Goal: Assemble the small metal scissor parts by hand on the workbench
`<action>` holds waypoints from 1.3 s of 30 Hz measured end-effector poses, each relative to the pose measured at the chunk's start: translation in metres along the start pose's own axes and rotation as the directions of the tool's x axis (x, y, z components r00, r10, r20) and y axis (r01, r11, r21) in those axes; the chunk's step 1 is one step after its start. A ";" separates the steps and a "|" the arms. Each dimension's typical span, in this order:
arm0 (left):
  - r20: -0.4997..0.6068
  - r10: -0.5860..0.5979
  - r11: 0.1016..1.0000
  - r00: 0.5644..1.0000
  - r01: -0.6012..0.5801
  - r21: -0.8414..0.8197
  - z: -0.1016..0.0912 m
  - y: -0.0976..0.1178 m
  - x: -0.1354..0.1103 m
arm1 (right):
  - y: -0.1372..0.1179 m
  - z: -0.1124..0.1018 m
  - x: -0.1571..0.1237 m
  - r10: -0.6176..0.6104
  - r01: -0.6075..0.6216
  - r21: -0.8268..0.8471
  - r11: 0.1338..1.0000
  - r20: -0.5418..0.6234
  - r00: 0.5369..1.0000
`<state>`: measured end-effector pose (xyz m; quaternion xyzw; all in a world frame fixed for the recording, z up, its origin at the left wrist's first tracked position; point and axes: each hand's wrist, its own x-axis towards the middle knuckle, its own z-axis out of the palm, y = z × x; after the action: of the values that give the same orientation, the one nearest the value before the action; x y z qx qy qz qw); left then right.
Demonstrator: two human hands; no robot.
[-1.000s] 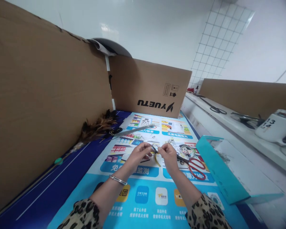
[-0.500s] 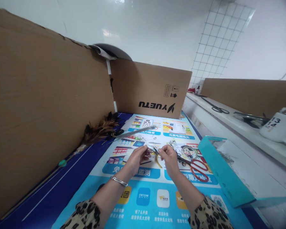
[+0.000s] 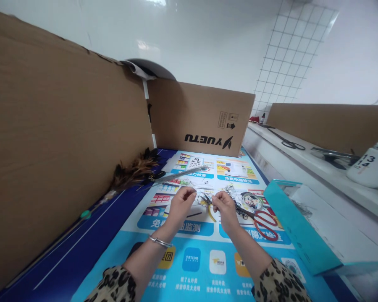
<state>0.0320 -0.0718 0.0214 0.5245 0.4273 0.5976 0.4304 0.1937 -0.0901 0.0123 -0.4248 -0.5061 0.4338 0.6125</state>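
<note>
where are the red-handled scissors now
In the head view, the red-handled scissors lie right of centre on the printed sheet, between the right hand and teal box.

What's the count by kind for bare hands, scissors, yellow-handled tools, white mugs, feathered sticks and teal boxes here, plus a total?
Bare hands: 2 (left hand, right hand)
Scissors: 2 (red-handled scissors, black scissors)
Yellow-handled tool, perhaps pliers: 1
White mug: 1
Feathered stick: 1
Teal box: 1
Total: 8

Shows yellow on the tool handle [image 3: 211, 215], black and red on the scissors [image 3: 255, 217], leopard spots on both sleeves [image 3: 119, 283].
</note>
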 end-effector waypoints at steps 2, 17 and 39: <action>0.054 -0.029 1.000 0.998 0.029 0.009 0.002 0.003 -0.002 | 0.001 0.000 0.000 0.005 -0.005 0.019 1.000 0.014 1.000; 0.152 -0.134 0.991 0.979 0.134 0.009 -0.003 -0.004 0.001 | -0.012 0.000 -0.004 -0.039 0.041 -0.029 0.999 0.064 0.997; 0.290 -0.322 0.890 0.901 0.392 -0.231 -0.007 -0.013 0.001 | -0.004 0.007 -0.008 0.247 -0.278 0.098 0.955 0.253 0.935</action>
<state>0.0262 -0.0673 0.0087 0.4384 0.3706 0.4935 0.6534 0.1858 -0.0979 0.0148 -0.3918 -0.4847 0.5923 0.5106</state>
